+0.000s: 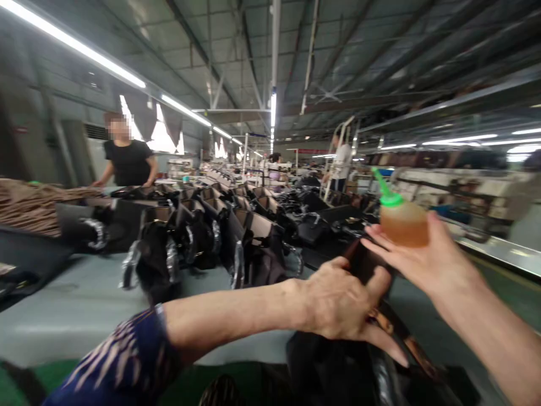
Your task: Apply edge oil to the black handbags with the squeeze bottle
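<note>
My right hand point(422, 262) is raised and holds a squeeze bottle point(403, 223) of amber liquid with a green nozzle, pinched between its fingers and palm. The nozzle points up and to the left, away from the work. My left hand point(338, 304) grips the dark edge of a black bag point(333, 361) in front of me, with the thumb on top and the fingers below. A dark blue patterned sleeve point(122, 355) covers my left forearm near the elbow. Much of the bag lies blurred at the bottom of the view.
A long grey work table point(84, 316) carries rows of black bags point(203, 242) stuffed with cardboard. A brown stack of material point(38, 206) lies at the far left. A co-worker in a black T-shirt point(128, 163) stands across the table, and another person point(341, 163) stands farther back.
</note>
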A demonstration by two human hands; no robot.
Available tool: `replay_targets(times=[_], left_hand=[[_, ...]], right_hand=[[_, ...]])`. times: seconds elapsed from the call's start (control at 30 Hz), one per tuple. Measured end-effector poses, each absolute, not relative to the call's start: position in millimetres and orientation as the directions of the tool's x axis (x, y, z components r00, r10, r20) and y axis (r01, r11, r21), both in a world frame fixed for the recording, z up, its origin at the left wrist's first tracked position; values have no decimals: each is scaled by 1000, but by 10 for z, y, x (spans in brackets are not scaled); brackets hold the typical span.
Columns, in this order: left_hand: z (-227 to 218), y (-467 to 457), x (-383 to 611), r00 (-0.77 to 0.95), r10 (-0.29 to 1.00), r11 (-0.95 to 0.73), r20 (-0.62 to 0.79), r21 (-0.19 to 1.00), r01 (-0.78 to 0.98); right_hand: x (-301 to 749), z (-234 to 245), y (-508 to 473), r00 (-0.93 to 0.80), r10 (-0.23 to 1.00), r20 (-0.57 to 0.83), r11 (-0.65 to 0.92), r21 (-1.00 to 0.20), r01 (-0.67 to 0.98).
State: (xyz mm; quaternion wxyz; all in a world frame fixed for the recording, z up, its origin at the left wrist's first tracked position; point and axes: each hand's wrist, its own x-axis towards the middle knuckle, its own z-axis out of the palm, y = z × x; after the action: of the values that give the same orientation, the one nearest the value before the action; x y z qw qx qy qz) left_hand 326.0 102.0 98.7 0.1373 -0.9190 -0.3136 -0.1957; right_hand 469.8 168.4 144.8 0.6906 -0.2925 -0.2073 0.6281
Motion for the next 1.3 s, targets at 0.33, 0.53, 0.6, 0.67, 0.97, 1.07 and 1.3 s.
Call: replay_targets(times=[0.33, 0.53, 0.6, 0.67, 0.97, 1.07, 1.3], left_hand=[[836, 765, 2957, 379, 555, -784, 740, 315, 535], [426, 433, 2965, 74, 665, -636, 743, 512, 577], [376, 425, 2994, 62, 741, -580, 668, 592, 559], [382, 464, 3029, 86, 793, -548, 602, 646, 532], [537, 642, 3058, 325, 885, -454, 332, 470, 757], [608, 676, 3090, 367, 900, -432, 235, 362, 826], [726, 731, 3130, 370, 890, -441, 265, 295, 848]], right_hand=[[4739, 1262, 1821, 63, 998, -8, 39, -709, -704], [4723, 1239, 1834, 55, 998, 9, 44, -716, -696], [4714, 1241, 1835, 49, 999, 12, 43, -723, -690], [4711, 1247, 1834, 44, 999, 11, 38, -729, -683], [4760, 1283, 1818, 79, 997, -3, 51, -741, -669], [4789, 1279, 1832, 103, 995, -14, 59, -741, -668], [4866, 1265, 1858, 135, 990, -28, 70, -742, -667]])
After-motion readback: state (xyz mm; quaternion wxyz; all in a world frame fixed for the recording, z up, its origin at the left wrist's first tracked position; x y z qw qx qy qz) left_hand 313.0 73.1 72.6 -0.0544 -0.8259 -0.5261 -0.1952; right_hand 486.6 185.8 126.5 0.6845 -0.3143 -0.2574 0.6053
